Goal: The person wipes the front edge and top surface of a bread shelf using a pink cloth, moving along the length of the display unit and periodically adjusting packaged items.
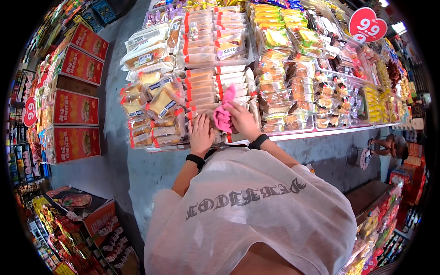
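Note:
My right hand is closed on a crumpled pink cloth, near the front edge of the display table. The cloth touches the row of packaged bread under it. Close by on the left, my left hand lies on the front packs with its fingers stretched out. Beyond both hands run rows of clear bread packs with red and orange ends. Packs of sliced bread are piled left of my left hand. Bagged rolls stand in rows to the right of my right hand. What lies directly beneath the cloth is hidden.
Stacked red cartons line the aisle on the left. A red heart-shaped sign rises above the goods at the far right. Further right, a person sits beside the aisle. Another goods stand is at the lower left.

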